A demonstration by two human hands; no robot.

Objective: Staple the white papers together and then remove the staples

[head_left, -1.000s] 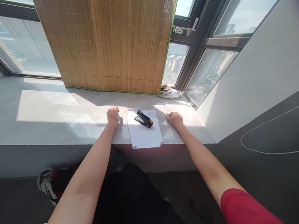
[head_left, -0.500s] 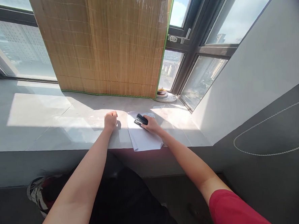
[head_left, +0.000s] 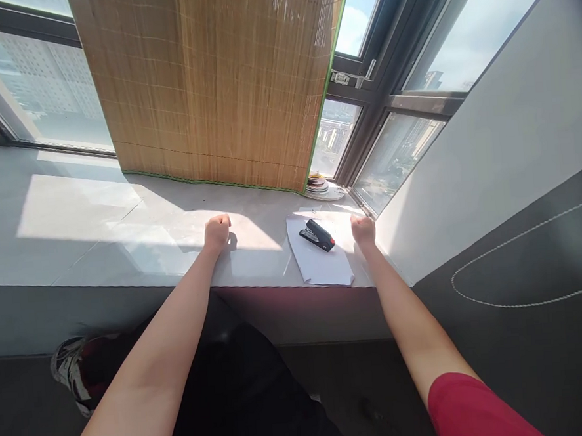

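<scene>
The paper and the stapler have shifted together toward the right along the windowsill. Half a second ago the right hand had its fingers on the stapler; now it has let go and sits as a fist on the sill, just beyond the paper's right edge and apart from it. The left hand has stayed where it was, also curled into a fist, and the gap between it and the paper is wider than before. Both hands are narrow, fingers folded in; neither seems to hold anything, though the insides of the fists are hidden.

The stapler rests on the upper part of the paper, lying at a slant, with its red-marked end toward the right hand. Since it lies on the paper much as it did a second ago, the two appear to have travelled as one, the stapler perhaps serving as a weight or grip. The paper's lower edge reaches the front of the sill, and its lower right corner looks a little bent; how many sheets there are, I cannot tell. Behind them, stacked plates stand near the blind.
</scene>
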